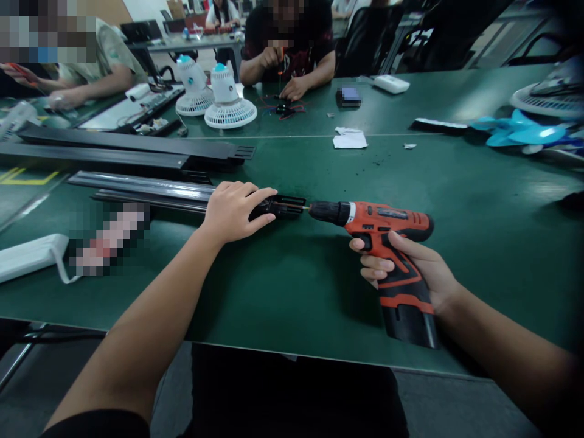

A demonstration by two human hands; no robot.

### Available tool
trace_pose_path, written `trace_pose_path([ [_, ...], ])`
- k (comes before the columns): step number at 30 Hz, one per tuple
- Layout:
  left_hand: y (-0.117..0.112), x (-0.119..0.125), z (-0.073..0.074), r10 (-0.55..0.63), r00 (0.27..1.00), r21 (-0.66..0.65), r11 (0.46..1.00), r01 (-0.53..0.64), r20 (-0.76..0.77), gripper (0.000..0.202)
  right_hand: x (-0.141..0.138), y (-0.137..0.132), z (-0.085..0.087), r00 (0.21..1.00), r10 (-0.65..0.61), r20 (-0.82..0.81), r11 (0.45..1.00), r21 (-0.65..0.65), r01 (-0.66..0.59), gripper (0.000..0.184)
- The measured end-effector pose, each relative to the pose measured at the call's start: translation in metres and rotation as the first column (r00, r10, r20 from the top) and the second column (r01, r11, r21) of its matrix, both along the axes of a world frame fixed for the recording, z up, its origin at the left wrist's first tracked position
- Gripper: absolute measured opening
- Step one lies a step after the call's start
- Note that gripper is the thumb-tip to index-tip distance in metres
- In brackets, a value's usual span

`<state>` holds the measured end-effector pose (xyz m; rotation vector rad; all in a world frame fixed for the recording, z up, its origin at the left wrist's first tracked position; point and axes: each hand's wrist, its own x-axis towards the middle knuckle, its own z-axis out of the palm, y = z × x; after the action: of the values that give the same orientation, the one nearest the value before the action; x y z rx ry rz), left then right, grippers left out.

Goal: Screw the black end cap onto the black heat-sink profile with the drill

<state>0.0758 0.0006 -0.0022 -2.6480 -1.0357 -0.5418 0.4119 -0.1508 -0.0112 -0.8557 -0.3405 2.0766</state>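
My right hand is wrapped around the handle of an orange and black cordless drill, its forefinger at the trigger. The drill lies level, with its long thin bit pointing left into the slotted end of a long black plastic housing. Whether the bit's tip touches a screw is hidden. My left hand grips that housing from above near the slotted end, thumb on the near side. The housing rests on the green table, its far end stretching left.
More long black housings lie behind on the left. White fan parts stand further back. At right are blue fan blades. A paper scrap lies mid-table, a white plastic piece at near left. Co-workers sit across the table.
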Motion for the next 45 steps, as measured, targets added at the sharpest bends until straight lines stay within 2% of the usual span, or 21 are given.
trace_pose_path([
  [16,-0.001,0.001,0.002,0.005,1.000,-0.019,1.000,-0.005,-0.006,0.056,0.000,0.001,0.000,1.000,0.018,-0.018,0.998,0.065,-0.017,0.033],
  [21,-0.001,0.001,0.002,0.009,1.000,-0.024,1.000,-0.009,-0.003,0.056,0.002,0.000,-0.003,1.000,0.007,-0.022,0.999,0.036,-0.006,0.039],
  [25,-0.002,0.001,0.002,0.014,1.000,-0.017,1.000,-0.015,-0.012,0.058,0.005,-0.001,-0.007,1.000,0.010,-0.027,1.000,-0.004,-0.010,0.054],
  [30,-0.001,0.002,0.002,0.034,0.999,-0.036,0.999,-0.035,-0.010,0.069,0.006,-0.002,-0.008,1.000,-0.001,-0.023,1.000,-0.002,0.001,0.065],
  [37,0.000,0.001,0.001,0.042,0.999,-0.065,0.997,-0.042,0.007,0.072,0.000,0.000,-0.001,0.999,0.032,-0.015,0.998,0.062,-0.031,0.039],
  [45,0.000,0.002,0.002,0.030,0.999,-0.085,0.996,-0.029,0.019,0.064,-0.003,0.000,0.002,0.999,0.039,-0.023,0.996,0.085,-0.037,0.039],
])
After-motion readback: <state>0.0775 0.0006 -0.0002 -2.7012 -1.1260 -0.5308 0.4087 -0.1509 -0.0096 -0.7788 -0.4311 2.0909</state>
